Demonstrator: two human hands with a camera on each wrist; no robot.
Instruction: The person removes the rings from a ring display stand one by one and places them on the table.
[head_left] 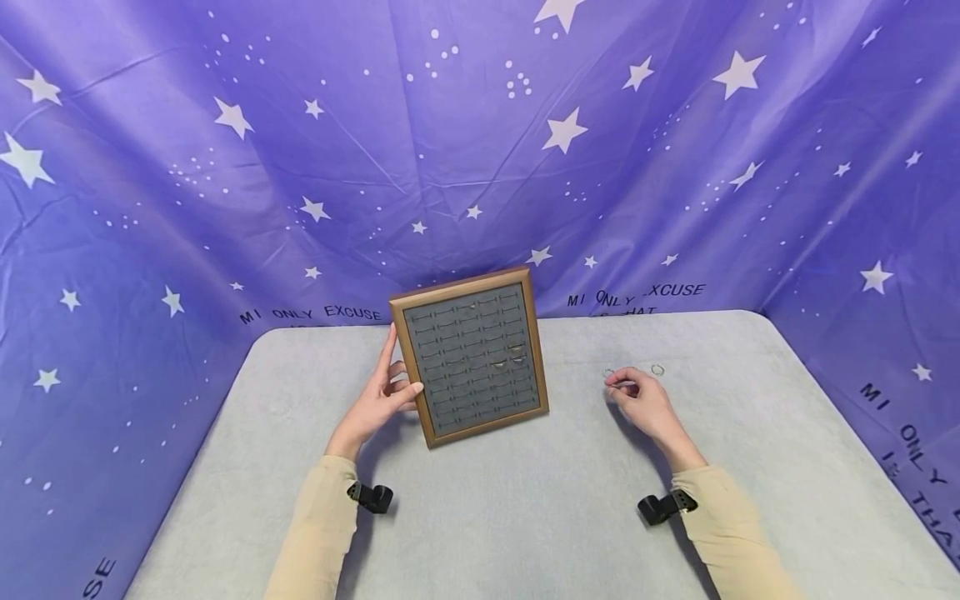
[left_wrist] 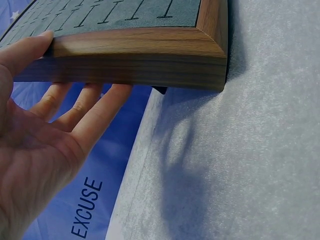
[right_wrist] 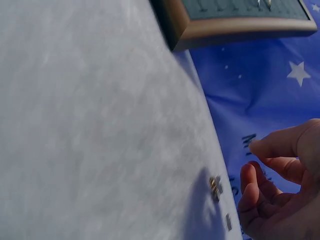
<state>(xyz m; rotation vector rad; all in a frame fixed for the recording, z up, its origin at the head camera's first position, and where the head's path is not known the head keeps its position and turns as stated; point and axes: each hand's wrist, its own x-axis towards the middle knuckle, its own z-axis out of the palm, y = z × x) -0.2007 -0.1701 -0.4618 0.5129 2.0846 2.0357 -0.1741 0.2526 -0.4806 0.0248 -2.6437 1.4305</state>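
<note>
My left hand (head_left: 375, 406) clamped the brown-wood-framed rectangular grey panel (head_left: 467, 375); slackening risked toppling it. My right hand (head_left: 648, 410) hung, fingers apart.

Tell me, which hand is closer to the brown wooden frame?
The left. Your left hand holds the wooden frame by its left side, thumb on the front; your right hand is apart from it, off to its right.

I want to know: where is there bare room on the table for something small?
The table is bare between the sleeves, left of the left hand, and between frame and right hand. Crowded: around the small loose rings.
</note>
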